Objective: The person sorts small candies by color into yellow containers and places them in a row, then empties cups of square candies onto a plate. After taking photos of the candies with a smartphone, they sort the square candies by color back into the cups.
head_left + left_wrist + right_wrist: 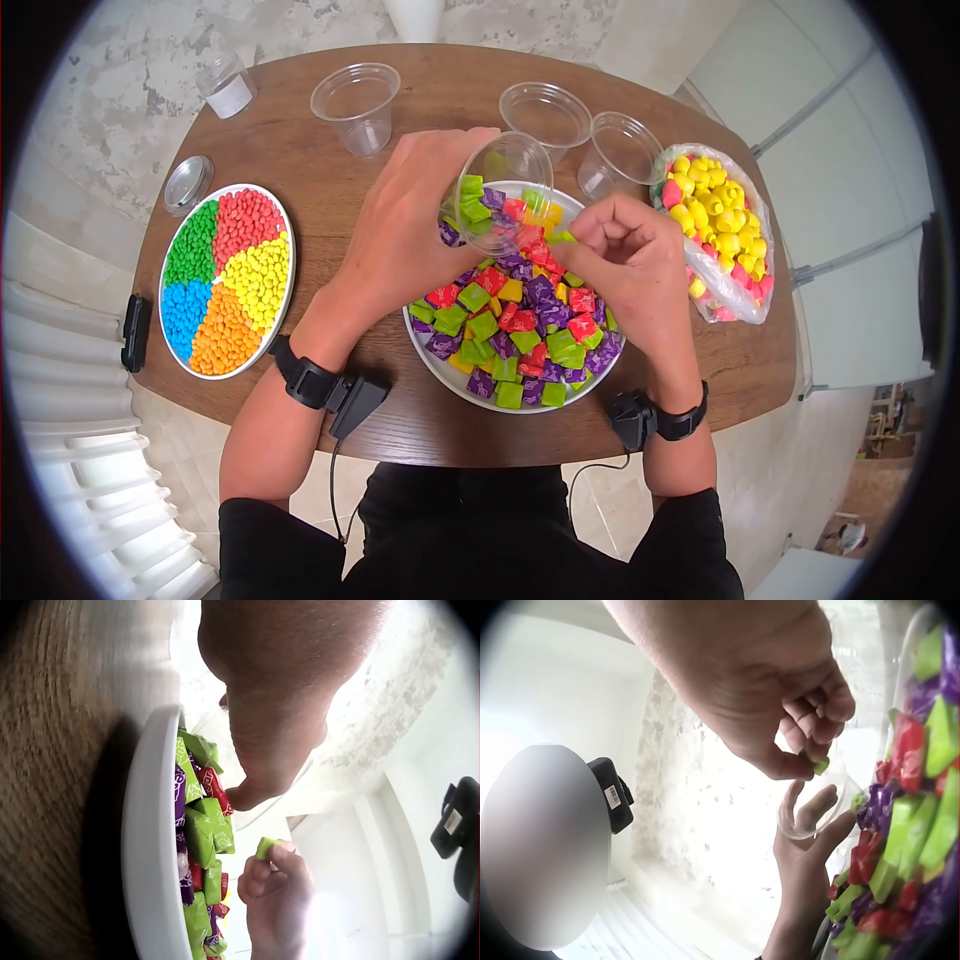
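My left hand point(405, 215) holds a clear plastic cup point(512, 150), tilted above a white plate point(432, 375) heaped with wrapped candies point(520, 320). Their wrappers are green, red, purple and yellow. Some green and purple candies show in or through the cup's wall. Close to the cup's rim, my right hand point(635, 265) pinches a green wrapped candy point(821, 765) between thumb and fingers. In the left wrist view this green candy point(265, 847) sticks out from the fingertips, above the heap.
Three more clear cups stand along the far side, including one at the left point(358, 110). A plate point(290, 270) of small candies sorted by colour lies left. To the right is a plastic bag point(715, 290) of yellow and pink pieces. A small jar point(228, 90) and round lid point(188, 186) sit far left.
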A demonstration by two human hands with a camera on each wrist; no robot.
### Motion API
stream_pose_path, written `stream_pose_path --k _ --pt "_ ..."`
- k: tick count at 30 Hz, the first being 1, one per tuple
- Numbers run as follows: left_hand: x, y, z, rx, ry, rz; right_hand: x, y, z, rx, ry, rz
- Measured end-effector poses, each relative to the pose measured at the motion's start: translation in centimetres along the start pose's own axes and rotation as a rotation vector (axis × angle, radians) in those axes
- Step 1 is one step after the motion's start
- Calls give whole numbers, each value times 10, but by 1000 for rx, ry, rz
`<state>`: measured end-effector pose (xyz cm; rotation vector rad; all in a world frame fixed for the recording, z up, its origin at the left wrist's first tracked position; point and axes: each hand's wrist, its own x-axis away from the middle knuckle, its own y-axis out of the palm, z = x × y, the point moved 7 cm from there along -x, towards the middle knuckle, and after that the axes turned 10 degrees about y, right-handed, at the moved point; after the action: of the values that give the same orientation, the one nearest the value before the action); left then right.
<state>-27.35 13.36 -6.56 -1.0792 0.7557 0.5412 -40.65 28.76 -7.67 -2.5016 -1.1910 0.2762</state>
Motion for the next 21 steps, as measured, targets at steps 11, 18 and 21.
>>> stream_pose_path --k 11,18,21 --pt "1 -2 -3 -9 -32 -7 1 -28 3 228 91 117" --pt "1 0 -2 -18 -28 -14 6 -18 8 577 177 39" --pt "2 0 -3 -4 -48 -13 2 -19 13 329 123 40"
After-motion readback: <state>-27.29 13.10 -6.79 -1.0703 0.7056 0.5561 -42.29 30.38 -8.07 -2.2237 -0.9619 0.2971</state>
